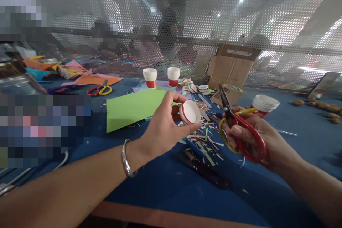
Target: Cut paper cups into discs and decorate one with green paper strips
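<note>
My left hand [164, 124] pinches a cut-down white paper cup with a red band [189, 112], thumb on its rim and fingers under it, held above the blue table [165, 181]. My right hand [248, 139] grips red and yellow scissors [235, 123] through the handles, blades closed and pointing up and away. The cup and scissors are a short gap apart. Paper scraps [205, 142] lie below both hands.
A green paper sheet [133, 107] lies left of the cup. Paper cup stacks [150, 77] [173, 75] [264, 105], an open cardboard box [229, 66] and a second pair of scissors [99, 89] sit beyond. A perforated screen [187, 14] backs the table, people behind it.
</note>
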`<state>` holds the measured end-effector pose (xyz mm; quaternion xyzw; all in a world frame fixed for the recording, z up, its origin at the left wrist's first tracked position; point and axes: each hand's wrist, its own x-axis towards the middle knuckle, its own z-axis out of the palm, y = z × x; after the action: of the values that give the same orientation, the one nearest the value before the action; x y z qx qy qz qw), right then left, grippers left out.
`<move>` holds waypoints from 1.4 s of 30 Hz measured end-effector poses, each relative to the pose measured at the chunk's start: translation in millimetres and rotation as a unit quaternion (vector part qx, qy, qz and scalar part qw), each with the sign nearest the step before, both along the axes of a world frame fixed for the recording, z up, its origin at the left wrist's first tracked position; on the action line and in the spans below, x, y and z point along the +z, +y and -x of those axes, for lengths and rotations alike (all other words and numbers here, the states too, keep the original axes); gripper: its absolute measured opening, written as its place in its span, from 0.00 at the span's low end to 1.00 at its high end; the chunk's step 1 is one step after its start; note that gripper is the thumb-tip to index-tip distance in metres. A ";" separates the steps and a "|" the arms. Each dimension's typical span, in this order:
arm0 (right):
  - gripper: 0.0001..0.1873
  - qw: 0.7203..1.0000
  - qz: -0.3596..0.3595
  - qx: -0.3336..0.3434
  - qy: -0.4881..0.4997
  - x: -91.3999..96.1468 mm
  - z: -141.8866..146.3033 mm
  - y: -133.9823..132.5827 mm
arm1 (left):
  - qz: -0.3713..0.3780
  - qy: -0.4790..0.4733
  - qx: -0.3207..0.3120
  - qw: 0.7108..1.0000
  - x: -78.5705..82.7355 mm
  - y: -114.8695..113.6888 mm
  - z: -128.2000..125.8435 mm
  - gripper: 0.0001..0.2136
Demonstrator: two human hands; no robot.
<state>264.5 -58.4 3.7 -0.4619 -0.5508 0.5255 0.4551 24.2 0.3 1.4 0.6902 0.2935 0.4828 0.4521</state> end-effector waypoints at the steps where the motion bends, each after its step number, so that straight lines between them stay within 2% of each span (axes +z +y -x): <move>1: 0.19 1.000 -0.002 0.008 0.007 -0.2 1.2 -0.7 | -0.010 0.000 0.004 1.000 0.0 -1.0 -0.4 0.27; 9: 0.24 0.995 -0.013 0.060 0.077 0.4 7.6 -4.5 | -0.171 0.029 0.054 0.983 -3.8 -7.7 -0.7 0.25; 12: 0.26 0.991 -0.009 0.064 0.116 -0.6 5.3 -4.2 | -0.203 0.037 0.062 0.976 -4.9 -7.9 -0.3 0.25; 15: 0.23 0.992 0.008 0.046 0.121 0.9 4.8 -4.3 | -0.213 0.042 0.064 0.974 -4.9 -8.5 -0.9 0.26; 18: 0.18 0.994 0.013 0.012 0.107 3.3 7.1 -4.3 | -0.178 0.032 0.051 0.982 -3.6 -9.4 -1.9 0.25; 23: 0.18 0.994 -0.030 -0.004 0.108 3.8 11.2 -3.7 | -0.084 0.006 0.024 0.996 -1.3 -10.3 -2.0 0.26; 29: 0.23 0.992 -0.047 0.038 0.112 6.4 12.0 -6.4 | -0.001 -0.022 0.002 1.000 0.4 -11.2 -2.4 0.29; 33: 0.31 0.986 -0.078 0.077 0.122 2.7 8.9 -4.0 | 0.053 -0.053 -0.016 0.997 0.8 -10.3 -4.9 0.29; 35: 0.27 0.988 -0.096 0.075 0.093 -0.8 6.4 -2.0 | 0.073 -0.073 -0.031 0.994 0.3 -9.7 -5.9 0.28; 38: 0.18 0.991 -0.119 0.044 -0.031 -4.7 4.0 -0.5 | 0.075 -0.090 -0.042 0.992 -0.5 -10.1 -6.2 0.28; 40: 0.19 0.980 -0.127 0.025 -0.153 -5.8 4.3 -0.9 | 0.062 -0.087 -0.040 0.993 -0.4 -11.5 -5.9 0.28; 42: 0.20 0.956 -0.136 0.010 -0.260 -6.3 6.0 -1.7 | 0.041 -0.078 -0.037 0.995 0.2 -13.4 -5.3 0.28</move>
<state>258.5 -60.1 -2.5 -0.5109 -0.7208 0.3116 0.3498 29.5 -13.1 1.6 0.6418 0.2514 0.5053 0.5193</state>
